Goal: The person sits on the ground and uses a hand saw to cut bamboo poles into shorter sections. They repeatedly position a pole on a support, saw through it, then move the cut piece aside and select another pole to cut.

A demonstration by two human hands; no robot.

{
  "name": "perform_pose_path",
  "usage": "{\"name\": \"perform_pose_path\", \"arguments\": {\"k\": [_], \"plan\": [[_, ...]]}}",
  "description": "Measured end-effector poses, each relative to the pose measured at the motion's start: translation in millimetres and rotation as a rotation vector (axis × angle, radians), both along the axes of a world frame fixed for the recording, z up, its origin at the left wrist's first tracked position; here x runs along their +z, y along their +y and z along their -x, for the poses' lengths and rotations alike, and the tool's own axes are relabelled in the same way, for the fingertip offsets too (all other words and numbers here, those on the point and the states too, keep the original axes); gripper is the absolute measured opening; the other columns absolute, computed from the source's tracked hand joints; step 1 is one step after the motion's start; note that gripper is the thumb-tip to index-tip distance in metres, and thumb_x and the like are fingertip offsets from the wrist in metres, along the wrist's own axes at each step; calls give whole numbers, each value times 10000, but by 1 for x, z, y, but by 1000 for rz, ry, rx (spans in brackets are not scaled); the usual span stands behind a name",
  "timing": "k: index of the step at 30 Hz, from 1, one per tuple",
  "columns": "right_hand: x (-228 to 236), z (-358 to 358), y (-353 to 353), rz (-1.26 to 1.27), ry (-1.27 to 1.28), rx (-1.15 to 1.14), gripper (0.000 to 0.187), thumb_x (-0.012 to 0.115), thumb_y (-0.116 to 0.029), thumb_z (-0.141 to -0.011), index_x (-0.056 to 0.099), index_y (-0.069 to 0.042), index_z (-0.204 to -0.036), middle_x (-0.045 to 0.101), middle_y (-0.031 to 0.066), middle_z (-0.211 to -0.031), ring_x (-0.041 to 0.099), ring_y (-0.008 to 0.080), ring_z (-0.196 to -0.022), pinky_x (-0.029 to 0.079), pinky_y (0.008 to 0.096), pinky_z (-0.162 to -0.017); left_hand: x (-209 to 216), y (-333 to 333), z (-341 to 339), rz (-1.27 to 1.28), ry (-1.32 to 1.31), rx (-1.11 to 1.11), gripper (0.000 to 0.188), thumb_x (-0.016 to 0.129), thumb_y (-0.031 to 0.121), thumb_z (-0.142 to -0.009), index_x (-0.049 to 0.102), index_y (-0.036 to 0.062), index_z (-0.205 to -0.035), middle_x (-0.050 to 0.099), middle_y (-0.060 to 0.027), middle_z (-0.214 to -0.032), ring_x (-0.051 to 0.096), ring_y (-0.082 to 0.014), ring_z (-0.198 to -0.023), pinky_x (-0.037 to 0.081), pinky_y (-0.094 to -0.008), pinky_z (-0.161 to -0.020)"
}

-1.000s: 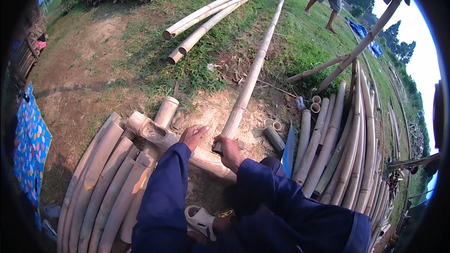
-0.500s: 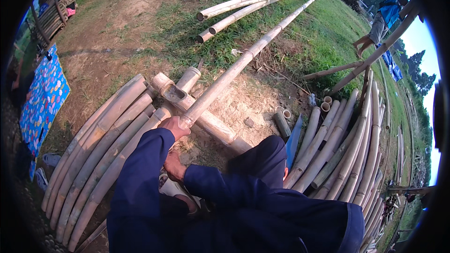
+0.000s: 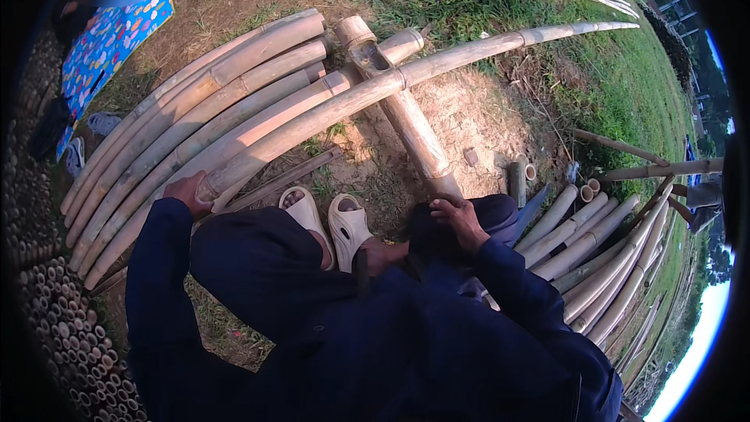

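You're on bare dirt ground (image 3: 469, 121) with grass patches. Directly on it: bamboo poles (image 3: 195, 121) side by side at left, more poles (image 3: 594, 254) at right, short offcuts (image 3: 517, 180) between.

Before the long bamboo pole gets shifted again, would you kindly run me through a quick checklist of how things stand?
1. Left hand grips the near end of the long bamboo pole: ok.
2. Right hand on the pole: not ok, it rests on the person's knee.
3. Pole lies across the notched cross log: ok.
4. Feet in pale sandals clear of the pole's end: ok.
5. Pole's far tip free on the grass: cannot tell.
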State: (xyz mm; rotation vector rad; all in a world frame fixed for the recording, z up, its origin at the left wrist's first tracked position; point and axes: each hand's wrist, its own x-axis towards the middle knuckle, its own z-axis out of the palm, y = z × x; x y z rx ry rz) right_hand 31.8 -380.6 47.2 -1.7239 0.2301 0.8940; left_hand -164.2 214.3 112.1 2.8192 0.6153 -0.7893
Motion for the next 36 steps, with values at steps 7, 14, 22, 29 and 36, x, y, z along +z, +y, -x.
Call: {"name": "perform_pose_path", "arguments": {"k": [7,14,22,29,36], "plan": [[14,12,28,113,-173,231,542,703,-237,-989,567,35,-1437,731,132,-1158,690,155,-990,542,299,-874,-68,58,112,-113,301,165,741,907,398,-681,596,207,-1326,720,-142,-1232,632,-372,-1239,439,-533,-1078],[12,-8,68,153,-466,564,505,701,-178,-991,579,20,-1440,729,138,-1149,687,171,-1037,537,308,-934,-113,57,155,-175,361,215,875,933,386,-656,531,203,-1412,664,-104,-1370,569,-310,-1339,314,-561,-1199],[-7,14,82,135,-363,614,486,696,-135,-996,573,31,-1436,726,125,-1184,676,167,-1077,528,311,-962,-60,-66,58,23,-518,185,1015,902,514,-700,436,92,-1496,526,-160,-1480,482,-328,-1396,370,-459,-1154],[19,15,128,-33,-458,768,462,665,-147,-991,600,3,-1424,737,187,-1186,704,255,-1096,547,380,-945,-188,-153,-95,134,-519,-103,442,490,394,-1023,592,132,-1364,686,-131,-1272,686,-317,-1152,491,-474,-1017],[19,10,64,139,-457,509,460,687,-164,-1010,594,42,-1410,740,115,-1105,675,150,-975,530,283,-914,-206,-165,-95,591,-225,51,384,505,393,-1026,608,126,-1282,722,-164,-1148,704,-336,-1109,509,-490,-986]]}}
